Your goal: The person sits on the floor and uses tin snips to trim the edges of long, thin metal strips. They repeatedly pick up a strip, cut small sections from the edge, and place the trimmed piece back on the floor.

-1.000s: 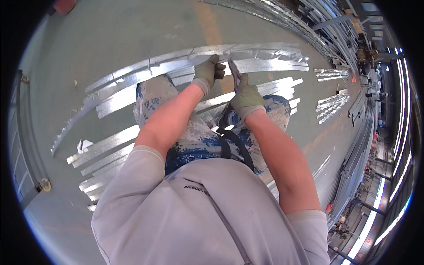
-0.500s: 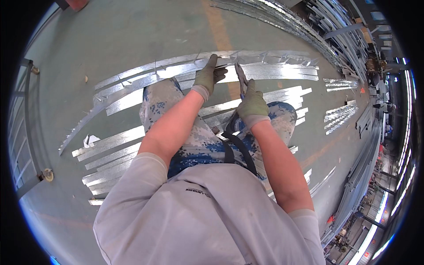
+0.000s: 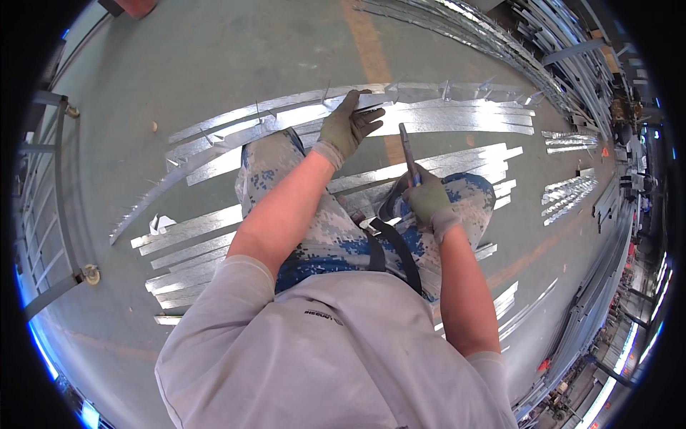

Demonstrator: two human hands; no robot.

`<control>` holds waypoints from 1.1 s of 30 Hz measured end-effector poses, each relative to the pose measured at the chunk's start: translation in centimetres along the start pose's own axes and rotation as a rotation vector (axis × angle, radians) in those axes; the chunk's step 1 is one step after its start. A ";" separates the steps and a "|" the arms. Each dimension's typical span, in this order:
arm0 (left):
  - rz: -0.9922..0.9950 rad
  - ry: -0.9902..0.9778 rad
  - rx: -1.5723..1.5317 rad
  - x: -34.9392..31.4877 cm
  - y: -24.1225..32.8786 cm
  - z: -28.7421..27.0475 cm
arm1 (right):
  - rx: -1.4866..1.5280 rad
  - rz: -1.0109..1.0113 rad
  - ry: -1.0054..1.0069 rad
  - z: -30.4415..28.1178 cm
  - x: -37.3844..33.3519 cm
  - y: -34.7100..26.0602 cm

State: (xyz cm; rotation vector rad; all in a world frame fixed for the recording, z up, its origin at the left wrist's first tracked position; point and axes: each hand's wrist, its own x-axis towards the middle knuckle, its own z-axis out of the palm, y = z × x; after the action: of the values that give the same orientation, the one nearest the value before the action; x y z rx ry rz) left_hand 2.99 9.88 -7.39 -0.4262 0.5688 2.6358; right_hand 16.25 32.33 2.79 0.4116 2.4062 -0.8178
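My left hand point(image 3: 344, 130), in an olive glove, grips a long shiny metal strip point(image 3: 236, 134) with small upright tabs along its edge. The strip curves away to the lower left, past my left knee. In my gloved right hand point(image 3: 429, 196) is a pair of tin snips point(image 3: 408, 149), their dark jaws pointing away from me and a bit of blue showing at the handle. The snips are apart from the strip, above my right thigh. Another tabbed strip point(image 3: 214, 126) lies just beyond the held one, beside flat metal strips point(image 3: 457, 118).
More flat strips point(image 3: 193, 229) lie on the floor beneath and beside my legs. Bundles of metal lengths point(image 3: 457, 36) stretch across the far right, with smaller stacks point(image 3: 569, 187) nearer. A wheeled metal frame point(image 3: 61, 186) stands at the left.
My right hand has drawn the snips back toward me, away from the strip. The left hand stays at the strip, its fingers slightly more spread. The whole view has shifted a little.
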 end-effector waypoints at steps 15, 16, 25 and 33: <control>0.062 -0.133 -0.085 -1.2 1.5 1.4 | 0.206 -0.138 0.002 -1.4 0.1 -4.2; 0.054 -0.126 -0.083 -1.1 1.4 1.3 | 0.218 -0.139 0.004 -1.4 0.1 -4.4; 0.064 -0.083 -0.033 -1.2 1.5 1.3 | 0.157 -0.129 0.017 -0.8 1.5 -4.1; 0.060 -0.112 -0.073 -1.4 1.7 1.6 | 0.175 -0.144 0.059 -0.3 2.6 -3.7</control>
State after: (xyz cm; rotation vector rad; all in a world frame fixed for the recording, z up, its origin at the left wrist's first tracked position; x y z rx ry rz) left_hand 3.09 8.75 -4.94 -0.2853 0.4571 2.7244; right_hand 12.42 29.93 3.19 0.3357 2.4494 -1.0998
